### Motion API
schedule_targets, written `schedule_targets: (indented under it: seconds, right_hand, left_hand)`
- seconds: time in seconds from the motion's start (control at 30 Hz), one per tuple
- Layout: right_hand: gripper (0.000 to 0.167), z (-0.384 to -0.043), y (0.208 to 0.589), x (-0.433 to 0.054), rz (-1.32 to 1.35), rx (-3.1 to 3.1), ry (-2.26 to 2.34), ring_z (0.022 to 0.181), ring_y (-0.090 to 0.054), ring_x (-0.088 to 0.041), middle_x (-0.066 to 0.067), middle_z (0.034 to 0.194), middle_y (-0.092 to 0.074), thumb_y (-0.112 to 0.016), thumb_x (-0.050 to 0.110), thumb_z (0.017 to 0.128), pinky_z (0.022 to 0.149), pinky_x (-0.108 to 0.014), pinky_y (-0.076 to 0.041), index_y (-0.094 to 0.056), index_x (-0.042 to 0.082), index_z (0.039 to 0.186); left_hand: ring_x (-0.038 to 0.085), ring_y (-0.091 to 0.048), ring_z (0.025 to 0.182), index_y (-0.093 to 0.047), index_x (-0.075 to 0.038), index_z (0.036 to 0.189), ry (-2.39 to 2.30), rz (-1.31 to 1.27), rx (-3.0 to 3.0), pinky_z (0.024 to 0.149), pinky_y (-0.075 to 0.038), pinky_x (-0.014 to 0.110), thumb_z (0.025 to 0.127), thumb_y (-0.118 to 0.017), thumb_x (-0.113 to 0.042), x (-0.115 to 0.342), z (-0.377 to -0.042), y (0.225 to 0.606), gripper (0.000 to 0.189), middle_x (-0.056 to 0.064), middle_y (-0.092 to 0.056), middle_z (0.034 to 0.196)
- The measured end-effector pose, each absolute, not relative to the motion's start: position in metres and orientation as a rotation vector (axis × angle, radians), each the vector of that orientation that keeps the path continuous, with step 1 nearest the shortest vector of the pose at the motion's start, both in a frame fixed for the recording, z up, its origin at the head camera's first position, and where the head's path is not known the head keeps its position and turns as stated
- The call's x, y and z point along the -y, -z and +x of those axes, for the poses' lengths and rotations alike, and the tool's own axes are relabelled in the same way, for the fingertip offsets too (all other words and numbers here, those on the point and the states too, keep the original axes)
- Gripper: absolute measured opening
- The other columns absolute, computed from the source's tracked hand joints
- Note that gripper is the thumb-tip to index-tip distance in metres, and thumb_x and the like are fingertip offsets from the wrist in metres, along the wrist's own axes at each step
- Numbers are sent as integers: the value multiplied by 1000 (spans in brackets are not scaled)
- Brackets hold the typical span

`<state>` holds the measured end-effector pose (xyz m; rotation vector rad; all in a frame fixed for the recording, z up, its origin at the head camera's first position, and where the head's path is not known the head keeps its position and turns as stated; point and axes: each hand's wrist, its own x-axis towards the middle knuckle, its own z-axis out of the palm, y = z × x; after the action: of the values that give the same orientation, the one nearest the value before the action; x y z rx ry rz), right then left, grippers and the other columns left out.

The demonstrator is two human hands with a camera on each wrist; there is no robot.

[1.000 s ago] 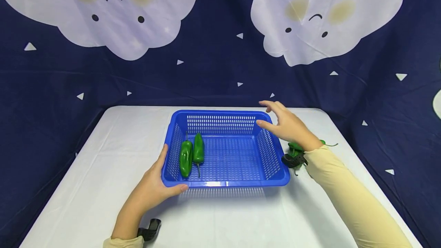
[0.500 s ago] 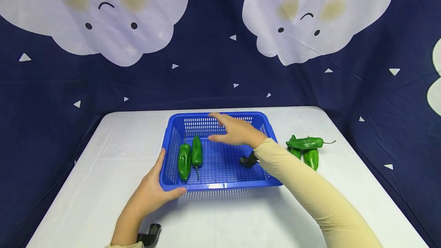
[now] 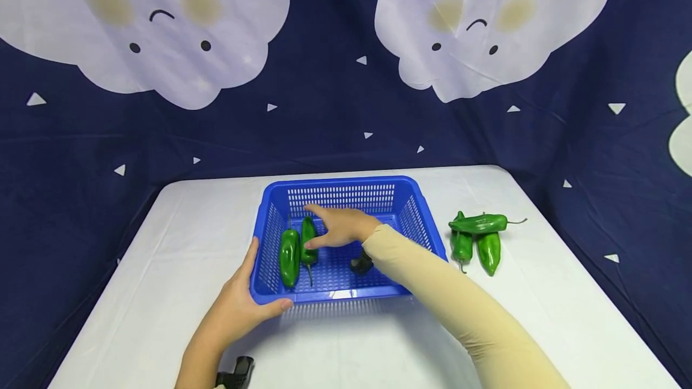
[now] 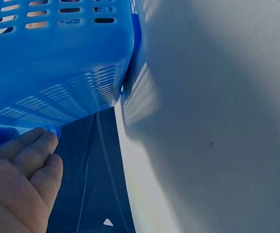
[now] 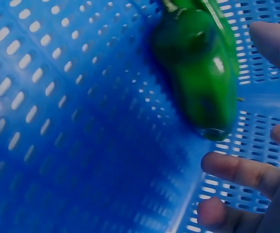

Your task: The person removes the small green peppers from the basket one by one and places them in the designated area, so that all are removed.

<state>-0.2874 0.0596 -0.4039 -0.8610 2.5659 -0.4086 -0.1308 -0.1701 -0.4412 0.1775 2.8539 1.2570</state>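
My left hand (image 3: 235,298) grips the front left corner of a blue plastic basket (image 3: 427,221), thumb on the front rim and fingers along the left side. In the left wrist view its fingertips (image 4: 46,141) meet the basket's rim. Two green peppers lie side by side in the left part of the basket, the left pepper (image 3: 289,260) and the right pepper (image 3: 309,234). Over the right pepper hovers my right hand (image 3: 343,227), thumb and fingers spread, holding nothing. The right wrist view shows its fingers apart from the green pepper (image 5: 205,82).
Three more peppers lie on the white table (image 3: 140,293) right of the basket, one pepper (image 3: 481,224) across two others. A dark blue cloth with clouds (image 3: 324,77) hangs behind the table. Each wrist wears a black camera.
My right hand has moved left and down from the basket's right rim to over the peppers inside, uncovering the peppers on the table. The left hand keeps its place at the corner.
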Motion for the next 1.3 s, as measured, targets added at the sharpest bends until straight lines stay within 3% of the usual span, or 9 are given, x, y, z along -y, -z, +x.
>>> schedule_targets:
  seconds: [0.63, 0.9, 1.07, 1.3]
  right_hand:
    - [114, -284, 431, -40, -806, -2507, 356, 131, -51, -16, -4, 156, -41, -61, 78, 77, 109, -39, -44, -8, 21, 161]
    - [119, -279, 439, -36, -752, -2536, 345, 141, -44, -29, -9, 164, -27, -59, 86, 71, 112, -49, -42, -2, 33, 161]
    - [117, -282, 439, -38, -743, -2511, 337, 142, -42, -32, -9, 165, -24, -67, 79, 71, 112, -52, -41, -1, 38, 160]
    - [110, -286, 433, -43, -692, -2449, 279, 146, -35, -36, -12, 167, -15, -73, 55, 76, 109, -56, -41, 1, 47, 157]
  left_hand:
    - [48, -41, 139, 7, -23, 160, -1228, 186, -2859, 107, -38, 67, 71, -81, -61, 170, -131, 440, 131, 23, -23, 162]
    - [49, -39, 140, 6, -21, 161, -1224, 189, -2868, 106, -38, 68, 71, -81, -61, 170, -130, 439, 131, 23, -22, 163]
    - [49, -39, 140, 6, -22, 161, -1226, 189, -2871, 107, -37, 68, 71, -81, -60, 170, -130, 440, 131, 23, -23, 162]
    - [49, -38, 140, 6, -23, 161, -1226, 186, -2872, 108, -36, 68, 70, -82, -61, 170, -130, 440, 132, 23, -22, 163]
